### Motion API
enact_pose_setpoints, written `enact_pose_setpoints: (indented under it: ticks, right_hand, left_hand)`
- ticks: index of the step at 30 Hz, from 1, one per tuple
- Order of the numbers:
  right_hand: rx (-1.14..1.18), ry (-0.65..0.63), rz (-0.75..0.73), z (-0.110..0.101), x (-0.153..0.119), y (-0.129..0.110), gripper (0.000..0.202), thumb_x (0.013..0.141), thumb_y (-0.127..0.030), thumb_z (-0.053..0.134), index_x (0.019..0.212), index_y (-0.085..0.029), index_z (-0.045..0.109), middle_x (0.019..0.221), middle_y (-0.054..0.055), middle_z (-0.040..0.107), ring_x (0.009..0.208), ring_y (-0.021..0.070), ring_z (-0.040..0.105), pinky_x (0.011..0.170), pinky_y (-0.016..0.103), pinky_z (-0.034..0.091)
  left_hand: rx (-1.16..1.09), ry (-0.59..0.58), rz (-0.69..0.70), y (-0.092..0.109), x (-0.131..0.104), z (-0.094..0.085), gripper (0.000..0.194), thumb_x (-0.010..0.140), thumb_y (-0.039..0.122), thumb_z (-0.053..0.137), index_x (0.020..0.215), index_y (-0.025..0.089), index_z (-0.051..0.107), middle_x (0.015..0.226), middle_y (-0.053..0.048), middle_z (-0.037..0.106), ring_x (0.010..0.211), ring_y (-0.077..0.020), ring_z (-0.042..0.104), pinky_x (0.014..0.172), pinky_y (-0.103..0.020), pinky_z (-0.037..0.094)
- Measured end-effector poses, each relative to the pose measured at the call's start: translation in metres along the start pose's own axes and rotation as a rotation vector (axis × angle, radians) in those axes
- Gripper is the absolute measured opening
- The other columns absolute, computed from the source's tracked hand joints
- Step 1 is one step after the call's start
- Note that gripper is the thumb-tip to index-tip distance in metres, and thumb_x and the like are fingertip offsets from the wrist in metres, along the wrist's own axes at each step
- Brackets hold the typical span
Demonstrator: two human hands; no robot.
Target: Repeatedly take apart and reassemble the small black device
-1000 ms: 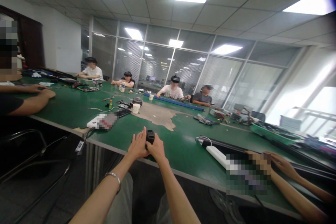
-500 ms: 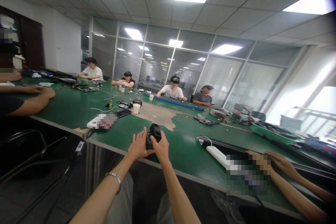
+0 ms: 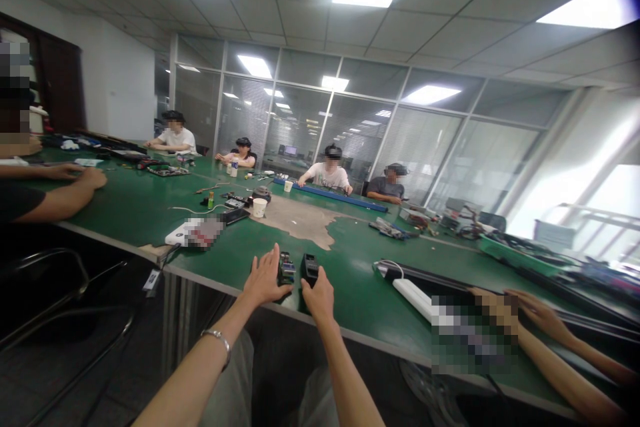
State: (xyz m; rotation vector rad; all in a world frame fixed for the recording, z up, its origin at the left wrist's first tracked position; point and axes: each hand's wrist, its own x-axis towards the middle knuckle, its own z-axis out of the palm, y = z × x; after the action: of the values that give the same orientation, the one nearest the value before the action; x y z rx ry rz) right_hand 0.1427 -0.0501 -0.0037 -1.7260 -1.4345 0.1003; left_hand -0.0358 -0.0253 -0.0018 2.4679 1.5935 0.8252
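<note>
My left hand (image 3: 263, 278) rests at the near table edge, its index finger along the left side of a small green circuit board (image 3: 287, 269) and its thumb across the near end, bracing it. The board carries lighter parts, too small to name. My right hand (image 3: 319, 297) grips a black plastic housing (image 3: 310, 268) between thumb and fingers, just right of the board and apart from it. Its upper side shows recessed openings. Some of the right fingers are hidden behind the housing.
The green table (image 3: 230, 263) has a bare brown patch (image 3: 295, 221). A paper cup (image 3: 259, 207), a white device (image 3: 179, 232) and a white power strip (image 3: 413, 300) lie around. A co-worker's hands (image 3: 500, 310) are at the right; several people sit opposite.
The black housing, earlier over the circuit board between both hands, has moved right and lower with my right hand, uncovering the board. My left hand has stayed in place.
</note>
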Motion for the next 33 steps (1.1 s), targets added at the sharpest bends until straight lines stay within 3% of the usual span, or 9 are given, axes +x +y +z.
enact_pose_setpoints:
  ticks: [6, 12, 19, 27, 33]
  right_hand:
    - [0.044, 0.046, -0.021, -0.008, 0.011, -0.023, 0.064, 0.082, -0.04, 0.057, 0.136, -0.007, 0.046, 0.129, 0.019, 0.058, 0.12, 0.0285, 0.055, 0.1, 0.035, 0.042]
    - [0.119, -0.088, -0.133, 0.0, 0.006, -0.051, 0.059, 0.078, -0.032, 0.061, 0.131, -0.01, 0.05, 0.127, 0.015, 0.06, 0.119, 0.0254, 0.056, 0.101, 0.033, 0.042]
    - [0.067, -0.132, -0.174, 0.004, 0.003, -0.067, 0.054, 0.074, -0.027, 0.063, 0.126, -0.013, 0.052, 0.114, 0.013, 0.066, 0.107, 0.0246, 0.062, 0.091, 0.03, 0.046]
    - [0.013, -0.171, -0.169, 0.016, -0.005, -0.061, 0.035, 0.073, -0.024, 0.063, 0.108, -0.017, 0.057, 0.094, 0.009, 0.069, 0.09, 0.0233, 0.065, 0.077, 0.029, 0.046]
    - [0.081, -0.154, -0.215, 0.025, -0.014, -0.046, 0.051, 0.076, -0.025, 0.062, 0.125, -0.016, 0.051, 0.115, 0.012, 0.065, 0.107, 0.0238, 0.062, 0.089, 0.031, 0.045]
  left_hand:
    - [-0.031, 0.014, -0.005, 0.001, -0.001, -0.001, 0.125, 0.071, 0.062, 0.06, 0.144, 0.012, -0.028, 0.153, -0.019, 0.024, 0.142, -0.0324, 0.02, 0.114, -0.054, 0.011]
    - [-0.059, 0.037, 0.005, 0.0, -0.002, -0.001, 0.119, 0.074, 0.058, 0.057, 0.144, 0.012, -0.027, 0.153, -0.018, 0.024, 0.142, -0.0313, 0.021, 0.114, -0.055, 0.013]
    - [-0.065, 0.02, -0.004, 0.001, -0.003, -0.003, 0.11, 0.075, 0.048, 0.055, 0.147, 0.014, -0.021, 0.154, -0.016, 0.024, 0.142, -0.0302, 0.019, 0.114, -0.054, 0.011]
    - [-0.045, -0.005, -0.044, 0.003, -0.003, -0.005, 0.105, 0.074, 0.032, 0.051, 0.146, 0.014, -0.024, 0.155, -0.013, 0.023, 0.142, -0.0289, 0.019, 0.115, -0.052, 0.01]
    - [-0.04, -0.027, -0.05, 0.003, -0.002, -0.004, 0.105, 0.073, 0.025, 0.049, 0.146, 0.016, -0.025, 0.156, -0.012, 0.022, 0.142, -0.0283, 0.018, 0.115, -0.052, 0.008]
